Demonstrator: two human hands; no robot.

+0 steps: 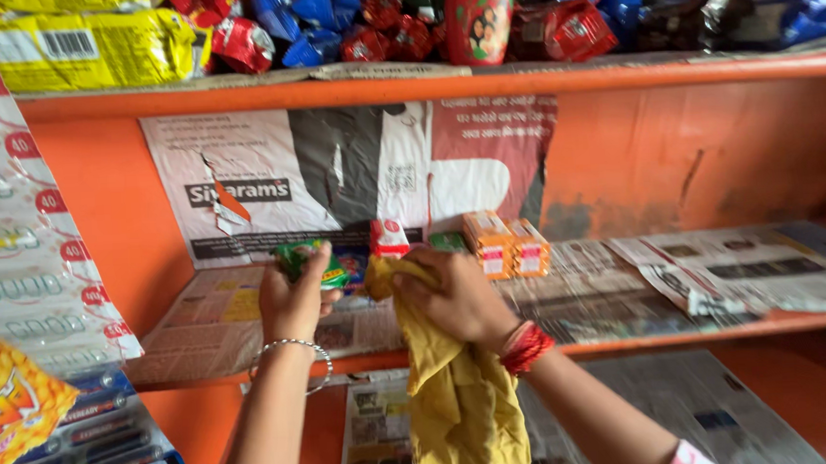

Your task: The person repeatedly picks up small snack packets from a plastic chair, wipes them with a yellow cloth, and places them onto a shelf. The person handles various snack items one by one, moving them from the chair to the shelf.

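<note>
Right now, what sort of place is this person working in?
Most likely a small grocery shop. Orange shelves lined with newspaper carry packed snack packets and small boxes, and strips of goods hang at the left.

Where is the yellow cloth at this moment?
In the head view, the yellow cloth is low in the centre, gripped by the right hand and hanging down before the orange shelf, beside the left hand.
</note>
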